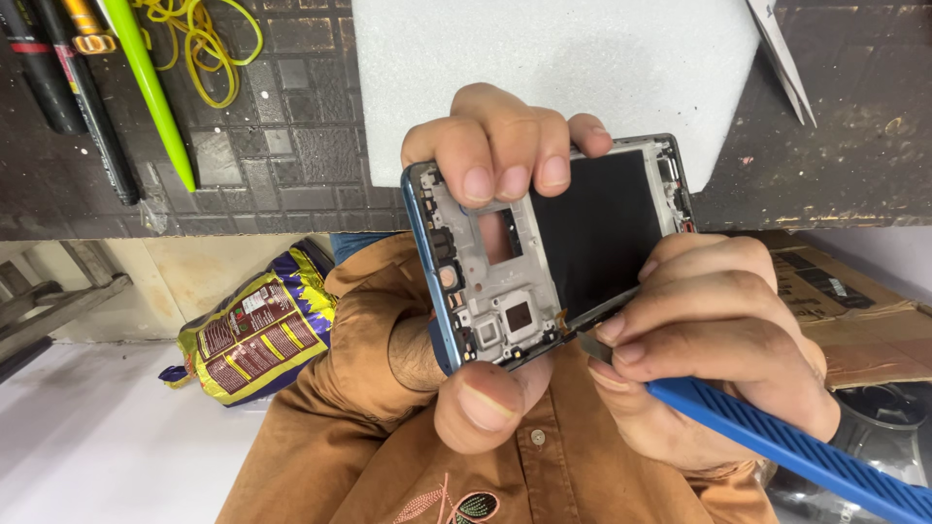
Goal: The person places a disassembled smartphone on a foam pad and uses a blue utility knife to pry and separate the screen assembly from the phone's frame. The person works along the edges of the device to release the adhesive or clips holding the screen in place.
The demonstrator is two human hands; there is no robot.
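My left hand (490, 155) grips an opened phone frame (505, 291) with a blue rim, fingers over its top edge and thumb under its lower edge. The frame's grey inner plate with cutouts faces me, and a dark panel (602, 233) fills its right part. My right hand (718, 330) holds a blue-handled pry tool (777, 446). The tool's thin metal tip (590, 344) touches the frame's lower edge, next to a small orange flex strip. Both hands hover above my lap, over an orange-brown shirt.
A white foam sheet (553, 58) lies on a dark textured mat (291, 146). Pens (146, 87) and yellow rubber bands (204, 39) sit at the top left, and a metal blade (782, 53) at the top right. A yellow snack packet (257, 335) and cardboard (845, 301) lie lower down.
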